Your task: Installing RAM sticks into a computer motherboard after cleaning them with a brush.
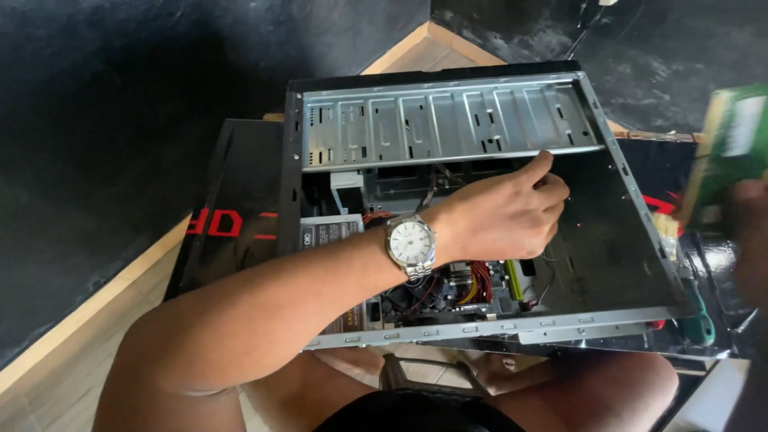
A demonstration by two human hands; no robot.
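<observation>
An open grey metal computer case (448,120) lies on its side in front of me. My left hand (504,212), with a silver wristwatch (410,244) on the wrist, reaches inside it with fingers curled and pinched together over the dark interior; whether it holds a small part is hidden. Below the hand sit the motherboard (480,288), red wires and a fan. At the right edge my right hand (748,232), blurred, holds up a green circuit board (732,152) outside the case.
A power supply with a label (328,232) sits in the case's left part. A green-handled screwdriver (694,316) lies by the case's right rim. A black panel with red markings (232,216) lies to the left. A pale wooden edge and dark walls surround the case.
</observation>
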